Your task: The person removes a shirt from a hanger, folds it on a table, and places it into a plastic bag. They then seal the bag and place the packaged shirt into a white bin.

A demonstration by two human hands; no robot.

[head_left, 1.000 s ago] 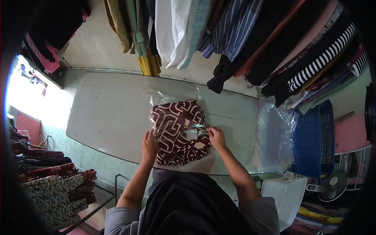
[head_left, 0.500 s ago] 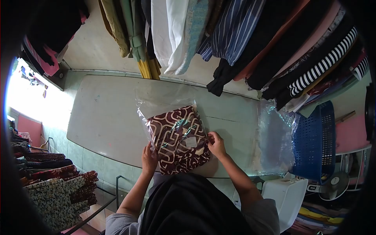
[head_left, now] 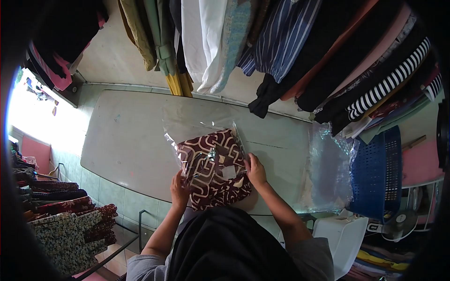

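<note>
A folded maroon garment with a cream looping pattern (head_left: 206, 157) lies inside a clear plastic bag (head_left: 176, 124) at the near edge of the table. The lower part of the cloth appears to stick out of the bag towards me. Through the plastic a small pale square (head_left: 228, 172) shows on the garment. My left hand (head_left: 179, 189) grips the bag's left side, its fingertips partly hidden by plastic. On the opposite side my right hand (head_left: 255, 171) is closed on the bag's edge, thumb and fingers close together.
The bag lies on a long grey table (head_left: 126, 136). At its right end are a stack of clear plastic bags (head_left: 328, 168) and a blue basket (head_left: 377, 173). Clothes (head_left: 281, 42) hang above the far edge; printed garments (head_left: 70, 234) hang at the left. A white bin (head_left: 340, 239) stands near right.
My right hand has moved slightly up and left along the bag's edge. The bag and garment have shifted only a little. My left hand stays at the left side.
</note>
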